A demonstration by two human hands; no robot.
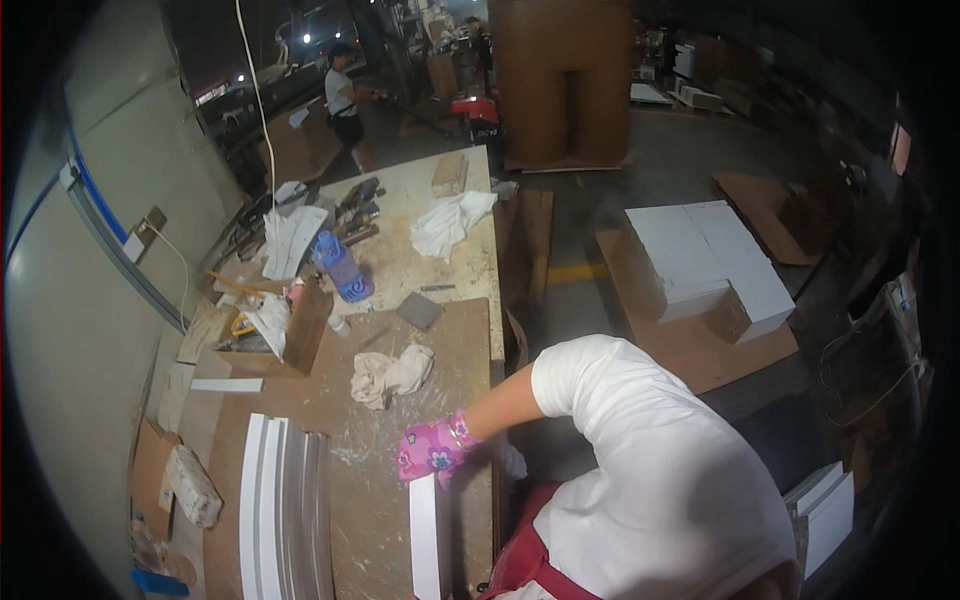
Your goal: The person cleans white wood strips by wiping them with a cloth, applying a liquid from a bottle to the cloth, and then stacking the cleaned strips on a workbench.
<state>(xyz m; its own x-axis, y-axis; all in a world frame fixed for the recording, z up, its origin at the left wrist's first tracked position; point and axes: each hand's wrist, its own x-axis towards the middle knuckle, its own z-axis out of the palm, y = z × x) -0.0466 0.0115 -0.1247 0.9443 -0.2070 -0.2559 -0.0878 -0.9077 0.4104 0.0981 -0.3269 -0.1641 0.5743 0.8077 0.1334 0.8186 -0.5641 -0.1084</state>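
Observation:
My right hand (432,450), in a pink flowered glove, reaches across from the right. It is closed over the far end of a long white strip (425,535), which runs toward the lower edge along the near side of the workbench (380,490). The strip's lower part passes out of view. Left of it lie several long white strips (275,510) side by side, slightly curved by the lens. A crumpled off-white cloth (392,375) rests just beyond my glove. My left hand is not in view.
On the bench are a blue bottle (342,268), a box of tools (300,345), a grey square pad (419,310), a white rag (452,224) and a taped bundle (194,487). White panels (705,250) lie on cardboard at right. A person (345,105) stands far back.

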